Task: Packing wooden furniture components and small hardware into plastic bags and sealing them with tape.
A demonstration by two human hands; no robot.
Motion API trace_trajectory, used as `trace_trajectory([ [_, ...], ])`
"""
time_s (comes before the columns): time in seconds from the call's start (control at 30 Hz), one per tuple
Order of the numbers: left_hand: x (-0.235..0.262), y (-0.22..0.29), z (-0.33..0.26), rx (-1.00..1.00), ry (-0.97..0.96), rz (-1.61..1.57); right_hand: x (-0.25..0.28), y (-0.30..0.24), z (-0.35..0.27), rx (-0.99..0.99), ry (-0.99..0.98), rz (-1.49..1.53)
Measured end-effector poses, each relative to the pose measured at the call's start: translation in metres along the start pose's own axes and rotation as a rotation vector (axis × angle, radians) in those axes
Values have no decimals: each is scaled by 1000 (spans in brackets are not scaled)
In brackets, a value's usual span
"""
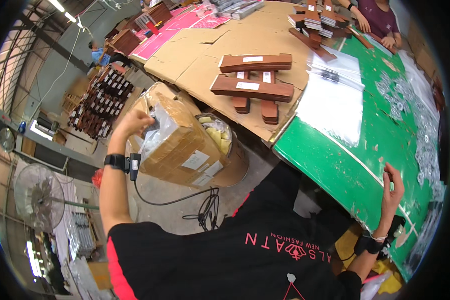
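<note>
Head view looks down over a black-shirted torso, with a taped cardboard box (177,142) on the floor as the main landmark. Left hand (135,121) is curled shut at the box's upper left corner, gripping the clear plastic liner (157,131) that spills from the open top. That film looks thin, soft and slippery, likely to tear if yanked, so a bunched handful near the box edge seems the safest hold. Just right of the box stands a round drum (225,150) with yellowish pieces inside. Farther right, the right hand (392,192) rests with fingers spread on the edge of the green surface (335,165), holding nothing. Beyond the box, brown wooden blocks (252,82) lie crossed on cardboard sheets (195,57), with clear bags (330,100) beside them.
</note>
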State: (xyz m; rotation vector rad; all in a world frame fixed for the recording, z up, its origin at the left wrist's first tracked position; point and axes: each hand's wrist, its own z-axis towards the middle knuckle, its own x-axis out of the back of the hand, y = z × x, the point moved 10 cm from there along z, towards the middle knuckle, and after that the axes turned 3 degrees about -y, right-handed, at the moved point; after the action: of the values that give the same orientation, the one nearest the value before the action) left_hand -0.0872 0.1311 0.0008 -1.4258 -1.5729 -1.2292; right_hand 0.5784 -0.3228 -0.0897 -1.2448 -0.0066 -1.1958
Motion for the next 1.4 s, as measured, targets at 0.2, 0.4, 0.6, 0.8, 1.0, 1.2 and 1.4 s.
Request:
trace_trajectory([
  [0.2, -70, -23, 37, 169, -209, -392, -52, -35, 25, 68, -152, 46],
  [0.4, -3, -41, 41, -54, 227, -362, -79, -61, 30, 117, -218, 38],
  [0.6, -6, -21, 19, 176, 166, -264, -99, -60, 28, 79, -242, 96],
  [0.8, -40, -42, 35, 154, 38, -575, -106, -67, 30, 110, -262, 151],
  [1.0, 70, 90, -40, -470, 510, -613, -118, -65, 24, 43, -281, 227],
  [1.2, -116, 310, -61, -1037, 244, -446, -237, -109, 11, -185, -657, 909],
  [1.4, -279, 423, -127, -1153, 162, -241, -239, -48, 11, -559, -442, 944],
])
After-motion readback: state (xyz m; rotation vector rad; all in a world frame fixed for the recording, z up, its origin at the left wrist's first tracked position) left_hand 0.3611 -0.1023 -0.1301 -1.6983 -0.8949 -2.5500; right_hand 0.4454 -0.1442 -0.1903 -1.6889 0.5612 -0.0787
